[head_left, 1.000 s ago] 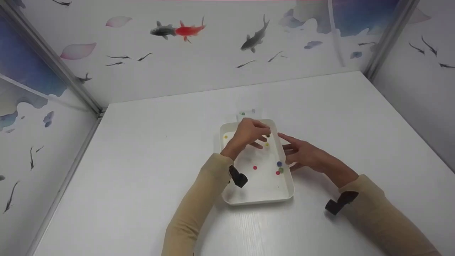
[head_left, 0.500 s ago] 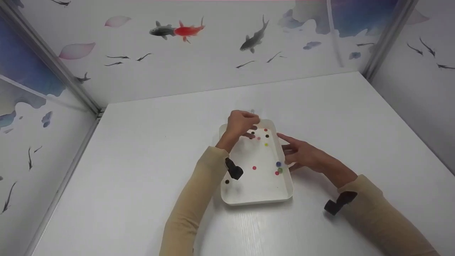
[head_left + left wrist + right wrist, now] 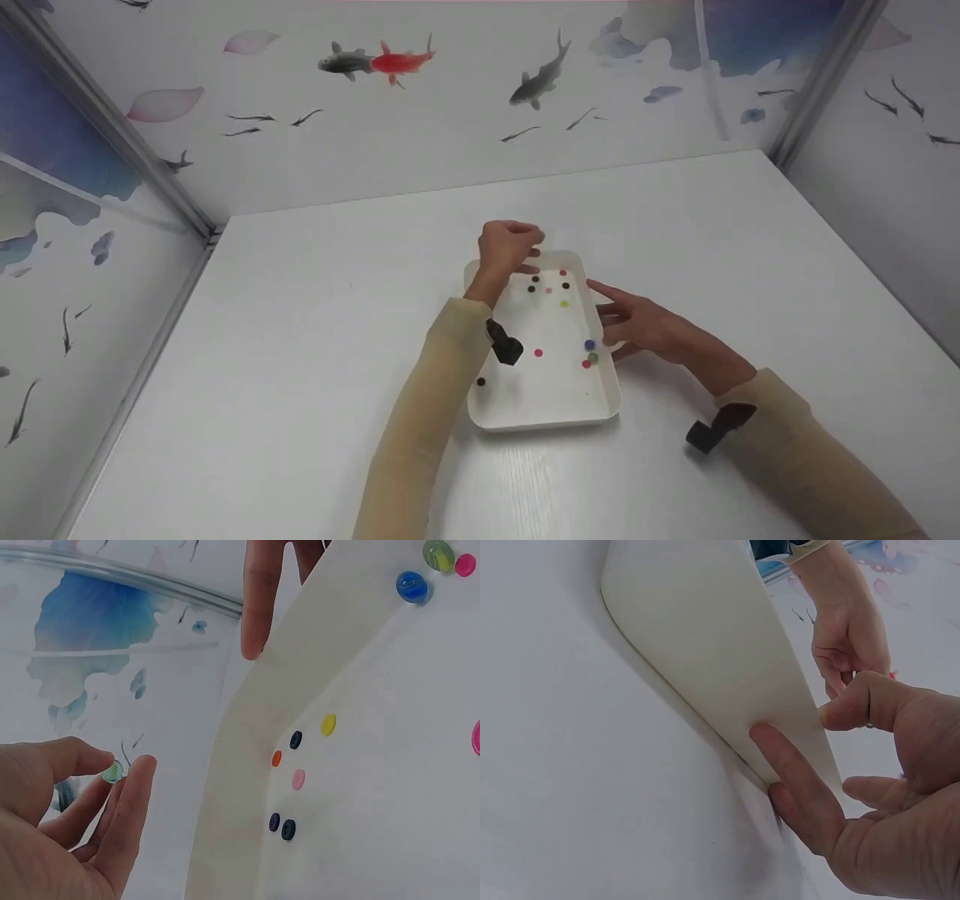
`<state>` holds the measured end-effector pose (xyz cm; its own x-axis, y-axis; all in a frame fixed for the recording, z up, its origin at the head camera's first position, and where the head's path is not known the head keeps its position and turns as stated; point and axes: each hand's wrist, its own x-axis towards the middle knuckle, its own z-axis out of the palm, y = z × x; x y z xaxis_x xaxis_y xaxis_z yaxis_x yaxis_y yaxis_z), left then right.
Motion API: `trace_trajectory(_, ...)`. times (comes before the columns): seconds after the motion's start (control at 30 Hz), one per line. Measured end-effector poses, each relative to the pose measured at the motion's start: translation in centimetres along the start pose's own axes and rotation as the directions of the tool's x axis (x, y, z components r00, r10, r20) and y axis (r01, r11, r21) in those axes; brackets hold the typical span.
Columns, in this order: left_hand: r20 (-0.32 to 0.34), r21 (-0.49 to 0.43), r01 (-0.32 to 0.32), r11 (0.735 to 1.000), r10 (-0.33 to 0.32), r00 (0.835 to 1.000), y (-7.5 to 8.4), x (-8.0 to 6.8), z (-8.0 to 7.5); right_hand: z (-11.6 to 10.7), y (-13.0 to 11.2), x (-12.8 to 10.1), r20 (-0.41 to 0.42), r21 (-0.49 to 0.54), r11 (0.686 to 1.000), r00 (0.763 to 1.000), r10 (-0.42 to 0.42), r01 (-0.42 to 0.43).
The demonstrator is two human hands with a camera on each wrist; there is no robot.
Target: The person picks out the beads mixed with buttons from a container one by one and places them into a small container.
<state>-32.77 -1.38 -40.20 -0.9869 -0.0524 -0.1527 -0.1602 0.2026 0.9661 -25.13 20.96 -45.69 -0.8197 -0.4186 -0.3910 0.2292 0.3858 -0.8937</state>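
My left hand (image 3: 510,246) is above the far end of a white tray (image 3: 544,412). Between thumb and fingers it pinches a clear green marble (image 3: 112,772). My right hand (image 3: 645,326) rests its fingertips against the tray's outer right wall, fingers mostly extended. Inside the tray lie several small buttons, among them a yellow button (image 3: 328,724), a pink button (image 3: 298,779) and a dark button (image 3: 289,829). A blue marble (image 3: 412,586) and a green marble (image 3: 438,555) sit by the right wall, with a red button (image 3: 586,364) beside them.
The tray stands on a white table (image 3: 300,337). Behind the table is a white panel (image 3: 450,120) printed with fish, and more panels close off both sides. A dark button (image 3: 481,382) lies near the tray's left wall.
My left hand has moved up and away, from inside the tray to over its far edge, uncovering several buttons. A small clear patch with marbles behind the tray is now covered. My right hand stays put.
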Motion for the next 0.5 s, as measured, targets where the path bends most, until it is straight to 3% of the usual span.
trace_trajectory(0.5, -0.084, -0.039, -0.071, 0.997, 0.067, 0.994, -1.6, 1.8, -0.2, 0.0, -0.1, -0.2, -0.015, -0.017, 1.000, 1.000, 0.006, -0.006)
